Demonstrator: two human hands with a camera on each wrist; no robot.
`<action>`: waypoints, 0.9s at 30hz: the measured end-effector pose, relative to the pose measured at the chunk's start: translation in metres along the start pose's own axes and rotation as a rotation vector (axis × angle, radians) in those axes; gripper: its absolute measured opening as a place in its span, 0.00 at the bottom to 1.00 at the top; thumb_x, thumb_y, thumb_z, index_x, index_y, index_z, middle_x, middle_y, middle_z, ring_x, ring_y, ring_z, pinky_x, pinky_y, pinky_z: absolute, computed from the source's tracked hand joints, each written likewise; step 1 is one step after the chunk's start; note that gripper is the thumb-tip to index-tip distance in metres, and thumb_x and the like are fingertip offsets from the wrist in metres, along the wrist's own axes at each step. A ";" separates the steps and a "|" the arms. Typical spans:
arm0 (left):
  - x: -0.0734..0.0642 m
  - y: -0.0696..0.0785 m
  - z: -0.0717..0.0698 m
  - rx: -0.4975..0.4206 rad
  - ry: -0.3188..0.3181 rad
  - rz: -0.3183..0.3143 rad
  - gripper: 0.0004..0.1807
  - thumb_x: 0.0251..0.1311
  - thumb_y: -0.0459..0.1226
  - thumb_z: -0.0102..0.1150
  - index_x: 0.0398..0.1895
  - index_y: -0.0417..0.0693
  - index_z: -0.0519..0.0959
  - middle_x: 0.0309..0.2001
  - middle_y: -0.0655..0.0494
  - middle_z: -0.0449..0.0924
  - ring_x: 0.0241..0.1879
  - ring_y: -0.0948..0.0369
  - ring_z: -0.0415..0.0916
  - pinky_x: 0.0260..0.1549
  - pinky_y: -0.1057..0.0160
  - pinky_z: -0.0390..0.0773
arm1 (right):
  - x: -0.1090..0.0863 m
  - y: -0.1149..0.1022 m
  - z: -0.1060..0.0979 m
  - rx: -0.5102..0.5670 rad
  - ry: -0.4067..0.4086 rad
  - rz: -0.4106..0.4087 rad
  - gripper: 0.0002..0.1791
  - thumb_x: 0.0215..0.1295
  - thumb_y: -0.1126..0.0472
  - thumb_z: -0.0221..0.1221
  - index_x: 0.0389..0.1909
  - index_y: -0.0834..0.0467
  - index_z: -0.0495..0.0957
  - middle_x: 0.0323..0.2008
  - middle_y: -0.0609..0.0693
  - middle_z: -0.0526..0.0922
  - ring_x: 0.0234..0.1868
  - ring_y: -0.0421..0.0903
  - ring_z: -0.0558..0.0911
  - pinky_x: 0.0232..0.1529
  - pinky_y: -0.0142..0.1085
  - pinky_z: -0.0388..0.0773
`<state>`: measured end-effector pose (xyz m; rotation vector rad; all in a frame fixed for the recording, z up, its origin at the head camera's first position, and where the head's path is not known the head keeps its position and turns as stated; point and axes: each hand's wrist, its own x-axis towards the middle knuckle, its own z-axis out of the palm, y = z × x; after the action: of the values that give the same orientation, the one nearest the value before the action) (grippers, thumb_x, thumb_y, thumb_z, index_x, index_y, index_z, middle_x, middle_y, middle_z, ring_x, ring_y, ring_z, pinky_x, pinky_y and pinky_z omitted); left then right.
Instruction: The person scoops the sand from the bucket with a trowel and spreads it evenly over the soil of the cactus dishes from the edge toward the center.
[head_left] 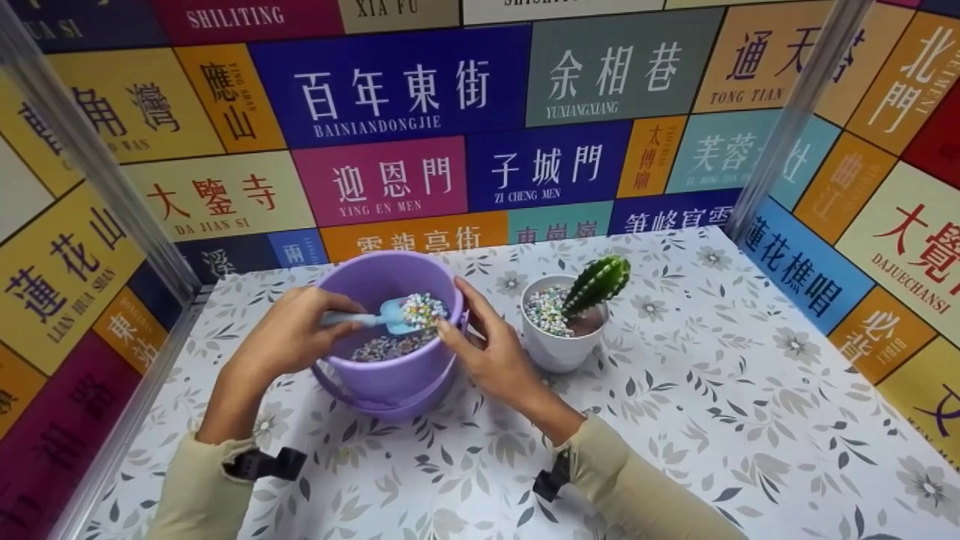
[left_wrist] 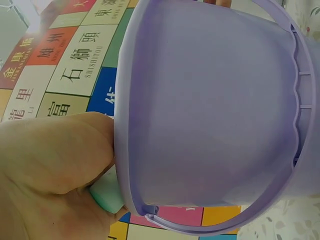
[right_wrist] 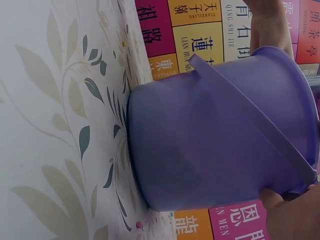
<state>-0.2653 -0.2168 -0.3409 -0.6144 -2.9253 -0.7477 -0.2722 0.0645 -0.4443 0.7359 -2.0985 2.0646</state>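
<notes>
Head view shows us 1 light-blue scoop (head_left: 391, 318), heaped with multicoloured pebbles (head_left: 425, 308), inside the mouth of the purple bucket (head_left: 401, 384). We see the left hand (head_left: 300, 330) pinching its handle, while the right hand (head_left: 491, 349) grips the bucket's rim. More pebbles lie below. Beside the right hand, 1 white pot (head_left: 562, 351) bearing 1 cactus (head_left: 602, 283) stands on the floral tablecloth (head_left: 675, 420); lettered panels (head_left: 390, 90) rise behind.
</notes>
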 end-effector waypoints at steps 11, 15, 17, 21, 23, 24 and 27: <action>-0.008 -0.002 0.001 0.005 0.098 0.010 0.11 0.67 0.34 0.73 0.51 0.45 0.92 0.50 0.43 0.93 0.55 0.40 0.85 0.62 0.35 0.78 | -0.001 0.002 -0.007 0.042 -0.067 -0.019 0.42 0.80 0.58 0.62 0.87 0.53 0.53 0.87 0.55 0.58 0.85 0.56 0.65 0.76 0.40 0.72; -0.010 -0.001 0.001 -0.002 0.115 -0.001 0.11 0.68 0.35 0.72 0.52 0.46 0.92 0.50 0.43 0.92 0.53 0.42 0.81 0.61 0.34 0.76 | -0.004 -0.001 -0.014 0.046 -0.082 0.005 0.40 0.80 0.59 0.62 0.87 0.52 0.55 0.86 0.53 0.61 0.84 0.54 0.65 0.76 0.43 0.73; -0.011 0.000 0.001 -0.004 0.122 -0.006 0.11 0.69 0.36 0.72 0.52 0.46 0.92 0.50 0.43 0.92 0.52 0.43 0.80 0.59 0.36 0.76 | -0.006 -0.003 -0.017 0.050 -0.092 0.017 0.40 0.80 0.59 0.62 0.87 0.52 0.56 0.84 0.53 0.64 0.83 0.55 0.68 0.77 0.45 0.73; -0.010 0.001 0.001 -0.011 0.132 -0.006 0.11 0.69 0.36 0.72 0.52 0.47 0.92 0.49 0.45 0.92 0.50 0.45 0.80 0.56 0.39 0.77 | -0.010 -0.008 -0.024 0.042 -0.105 0.017 0.38 0.79 0.60 0.62 0.85 0.56 0.59 0.81 0.55 0.70 0.80 0.55 0.71 0.77 0.49 0.72; -0.010 0.003 0.000 -0.013 0.136 -0.004 0.11 0.69 0.36 0.72 0.52 0.47 0.92 0.48 0.46 0.92 0.49 0.47 0.81 0.53 0.43 0.79 | -0.013 -0.010 -0.028 0.028 -0.111 0.010 0.37 0.79 0.60 0.62 0.84 0.58 0.61 0.80 0.56 0.71 0.80 0.55 0.72 0.77 0.49 0.72; -0.010 0.004 0.000 -0.015 0.138 -0.005 0.11 0.69 0.36 0.72 0.52 0.47 0.92 0.48 0.46 0.92 0.49 0.47 0.81 0.53 0.44 0.79 | -0.014 -0.011 -0.030 0.020 -0.114 0.006 0.36 0.80 0.60 0.62 0.83 0.58 0.61 0.79 0.56 0.71 0.80 0.54 0.72 0.77 0.49 0.72; -0.011 0.006 -0.002 -0.014 0.154 0.002 0.11 0.68 0.35 0.73 0.52 0.47 0.92 0.47 0.47 0.93 0.47 0.49 0.80 0.51 0.48 0.77 | -0.020 -0.014 -0.038 -0.005 -0.133 -0.007 0.33 0.80 0.61 0.61 0.81 0.60 0.63 0.79 0.57 0.72 0.80 0.54 0.72 0.77 0.46 0.73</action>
<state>-0.2523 -0.2168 -0.3380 -0.5357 -2.7812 -0.7793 -0.2587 0.1071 -0.4367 0.9022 -2.1640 2.0594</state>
